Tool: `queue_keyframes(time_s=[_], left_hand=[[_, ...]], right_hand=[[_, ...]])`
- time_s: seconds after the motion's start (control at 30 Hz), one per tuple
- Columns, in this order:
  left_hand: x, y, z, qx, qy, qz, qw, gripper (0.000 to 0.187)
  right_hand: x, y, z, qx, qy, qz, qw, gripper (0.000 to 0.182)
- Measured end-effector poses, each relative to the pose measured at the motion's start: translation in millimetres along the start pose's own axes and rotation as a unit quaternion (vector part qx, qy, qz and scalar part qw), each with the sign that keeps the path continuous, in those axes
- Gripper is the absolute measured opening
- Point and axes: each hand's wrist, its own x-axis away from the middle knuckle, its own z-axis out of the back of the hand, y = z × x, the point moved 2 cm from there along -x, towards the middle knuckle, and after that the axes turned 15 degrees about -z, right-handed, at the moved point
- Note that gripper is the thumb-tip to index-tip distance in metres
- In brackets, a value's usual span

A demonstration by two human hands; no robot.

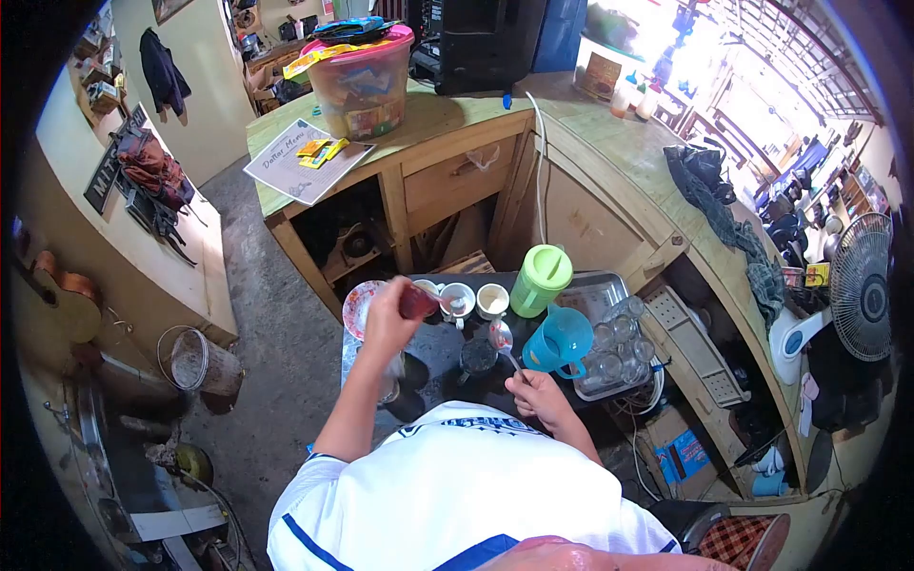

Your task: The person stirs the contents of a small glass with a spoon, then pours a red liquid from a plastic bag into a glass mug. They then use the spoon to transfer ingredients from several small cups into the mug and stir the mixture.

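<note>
My left hand [383, 322] is wrapped around a dark red bottle [416, 303], tipped with its narrow end to the right, towards the white cups. Fingers of my right hand [541, 396] are closed on the handle of a metal spoon [503, 337], whose bowl points up and away from me. Beyond the spoon stand a white mug [458, 318] with something pale inside and another white cup [492, 315] with cream-coloured contents. A third cup, partly hidden, sits behind the bottle. Nearer me is a clear glass mug [477, 360]. Under my left hand's far side lies a patterned plate [354, 309].
A lidded green pitcher [541, 279] and blue jug [558, 343] stand right of the cups, beside a metal tray [602, 285] of several upturned glasses. A wooden counter [457, 124] curves around the dark table. A fan [862, 285] stands far right.
</note>
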Motion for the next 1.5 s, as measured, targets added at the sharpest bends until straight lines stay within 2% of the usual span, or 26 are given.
queue_keyframes(time_s=[0.03, 0.1, 0.17, 0.23, 0.27, 0.37, 0.43, 0.5, 0.53, 0.57, 0.6, 0.63, 0.67, 0.77, 0.83, 0.87, 0.9, 0.97, 1.0, 1.07, 1.1, 1.17, 1.3, 1.33, 1.43, 1.5], left_hand=[[-1, -16, 3, -0.048, 0.052, -0.032, 0.997, 0.041], [0, -52, 4, -0.074, 0.102, -0.007, 0.992, 0.04], [4, -76, 7, -0.208, 0.09, 0.036, 0.973, 0.043], [10, -115, 2, -0.175, 0.06, 0.113, 0.976, 0.044], [16, -137, 0, -0.123, 0.012, 0.138, 0.983, 0.047], [34, -177, -17, -0.156, -0.001, 0.16, 0.975, 0.049], [27, -139, -13, -0.19, 0.002, 0.131, 0.973, 0.046], [20, -103, -14, -0.104, -0.009, 0.057, 0.993, 0.042], [21, -87, -19, -0.028, -0.093, 0.104, 0.99, 0.043], [24, -69, -24, 0.048, -0.175, 0.149, 0.972, 0.045], [31, -48, -30, 0.116, -0.232, 0.211, 0.942, 0.047], [41, -30, -40, 0.183, -0.285, 0.271, 0.901, 0.051], [60, -26, -60, 0.153, -0.317, 0.245, 0.903, 0.054], [110, -20, -109, 0.097, -0.382, 0.167, 0.904, 0.06], [131, -23, -138, 0.142, -0.395, 0.219, 0.881, 0.061], [145, -31, -153, 0.132, -0.35, 0.209, 0.903, 0.054], [143, -32, -155, 0.134, -0.351, 0.209, 0.903, 0.054], [140, -37, -158, 0.172, -0.341, 0.269, 0.884, 0.043], [138, -32, -155, 0.164, -0.286, 0.238, 0.914, 0.036], [128, -28, -151, 0.145, -0.247, 0.214, 0.934, 0.036], [123, -24, -147, 0.126, -0.211, 0.191, 0.95, 0.037], [113, -18, -141, 0.124, -0.206, 0.162, 0.957, 0.038], [82, 14, -111, 0.164, -0.159, 0.074, 0.971, 0.036], [75, 21, -103, 0.163, -0.159, 0.074, 0.971, 0.036], [52, 46, -78, 0.165, -0.109, 0.004, 0.98, 0.034], [40, 61, -61, 0.122, -0.065, -0.081, 0.987, 0.03]], right_hand=[[0, 0, 1, -0.003, 0.026, 0.014, 1.0, 0.025], [-1, 1, 4, -0.006, 0.05, 0.028, 0.998, 0.023], [-2, 3, 9, -0.023, 0.097, 0.027, 0.995, 0.019], [0, 2, 12, -0.029, 0.095, 0.021, 0.995, 0.02], [0, 2, 13, -0.035, 0.094, 0.013, 0.995, 0.02], [-1, 3, 16, -0.043, 0.112, 0.031, 0.992, 0.019], [-3, 5, 23, -0.047, 0.124, 0.036, 0.99, 0.019], [-12, 15, 38, -0.052, 0.137, 0.039, 0.988, 0.018], [-21, 22, 51, 0.086, 0.233, 0.114, 0.962, 0.016], [-24, 25, 56, 0.221, 0.322, 0.185, 0.902, 0.014], [-24, 26, 56, 0.219, 0.323, 0.183, 0.902, 0.014], [-23, 25, 56, 0.241, 0.353, 0.207, 0.88, 0.012], [-21, 23, 56, 0.264, 0.381, 0.231, 0.856, 0.012], [-8, 10, 48, 0.277, 0.377, 0.215, 0.858, 0.013], [-15, 13, 53, 0.26, 0.377, 0.229, 0.859, 0.012], [-16, 15, 54, 0.244, 0.378, 0.241, 0.86, 0.012], [-13, 12, 50, 0.244, 0.379, 0.24, 0.859, 0.012], [-5, 3, 41, 0.199, 0.361, 0.231, 0.881, 0.012], [-6, 4, 43, 0.201, 0.36, 0.232, 0.881, 0.012], [-12, 9, 52, 0.086, 0.358, 0.247, 0.896, 0.01], [-13, 9, 53, 0.086, 0.358, 0.248, 0.896, 0.01], [-12, 8, 57, -0.035, 0.345, 0.301, 0.889, 0.008], [2, -6, 56, -0.133, 0.305, 0.291, 0.897, 0.013], [3, -7, 58, -0.146, 0.292, 0.287, 0.901, 0.014], [15, -21, 48, -0.179, 0.266, 0.317, 0.893, 0.014], [22, -31, 43, -0.187, 0.247, 0.323, 0.894, 0.013]])
